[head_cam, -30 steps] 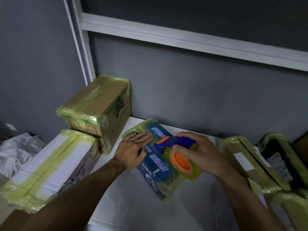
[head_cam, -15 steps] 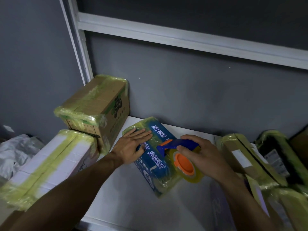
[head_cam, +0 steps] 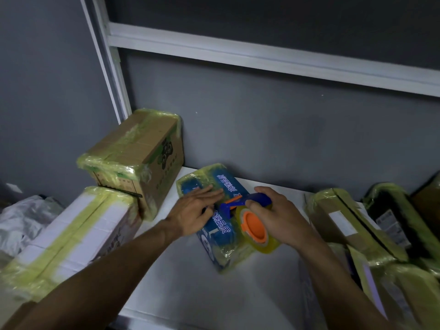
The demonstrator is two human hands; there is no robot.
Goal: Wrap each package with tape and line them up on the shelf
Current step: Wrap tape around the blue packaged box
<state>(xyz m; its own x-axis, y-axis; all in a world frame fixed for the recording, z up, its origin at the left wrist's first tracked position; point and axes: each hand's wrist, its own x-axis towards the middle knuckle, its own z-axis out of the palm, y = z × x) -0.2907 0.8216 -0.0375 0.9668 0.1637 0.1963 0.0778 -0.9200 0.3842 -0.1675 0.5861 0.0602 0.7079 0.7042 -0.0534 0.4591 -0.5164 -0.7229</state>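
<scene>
A flat blue package (head_cam: 215, 244) with white print lies on the white shelf (head_cam: 190, 294), banded in yellowish tape. My left hand (head_cam: 197, 209) presses flat on its upper part, fingers straight. My right hand (head_cam: 278, 217) grips a tape dispenser (head_cam: 252, 222) with a blue handle, an orange hub and a yellowish roll, held against the package's right side. A taped brown carton (head_cam: 135, 158) stands at the shelf's back left. A taped white box (head_cam: 71, 236) lies in front of it.
Several taped brown packages (head_cam: 352, 227) crowd the shelf's right end. A dark wrapped parcel (head_cam: 395, 210) lies behind them. A grey wall closes the back, with a white shelf rail (head_cam: 262, 60) above and a white upright (head_cam: 107, 60) at left. Crumpled grey plastic (head_cam: 21, 222) sits far left.
The view has shifted slightly. My right hand has drawn the dispenser a little down and toward me along the package. My left hand still presses on the package.
</scene>
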